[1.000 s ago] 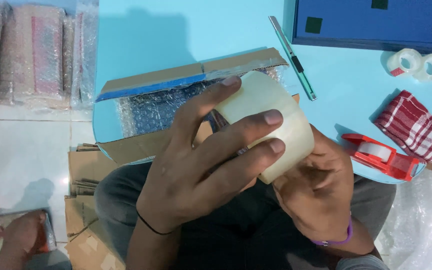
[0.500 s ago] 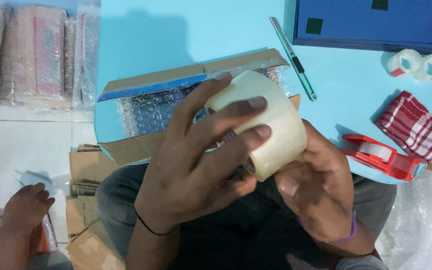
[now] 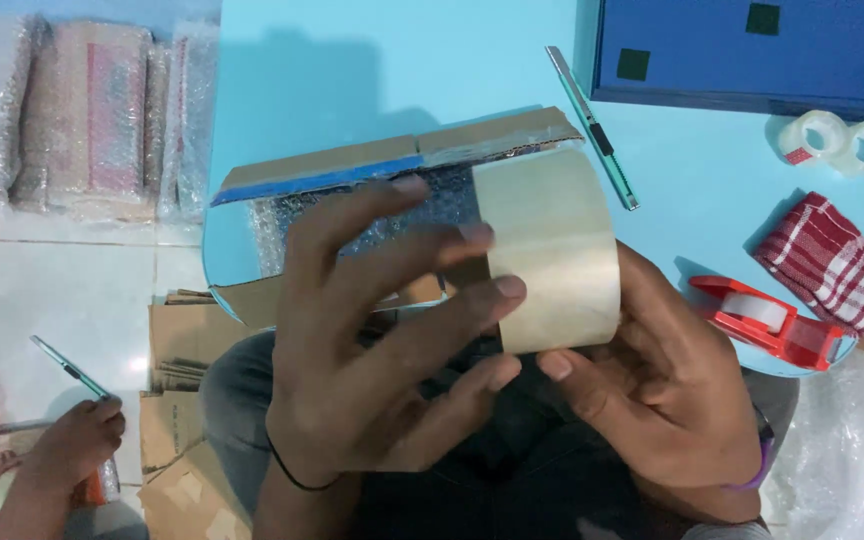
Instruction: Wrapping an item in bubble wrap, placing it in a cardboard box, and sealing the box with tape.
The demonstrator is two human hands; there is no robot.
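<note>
Light-blue worktop [image 3: 372, 90] across the upper view, white tiled floor [image 3: 42, 290] to the left. Dark-blue flat board with black square patches [image 3: 752, 50] at the far right corner. Bubble-wrapped parcels [image 3: 82, 120] lined up on the floor. Open cardboard box lined with bubble wrap [image 3: 352, 190] at the near edge of the worktop. Wide roll of pale beige packing tape [image 3: 552, 250] held up in front of the box, between both hands. Left hand [image 3: 372, 350] half open, fingers spread, fingertips pressed on the roll's side. Right hand [image 3: 672, 390] cupped under the roll, gripping it from below. Red-and-white checked cloth [image 3: 832, 265], red tape dispenser [image 3: 767, 320], teal utility knife [image 3: 592, 125], two small clear tape rolls [image 3: 837, 140] lying to the right.
</note>
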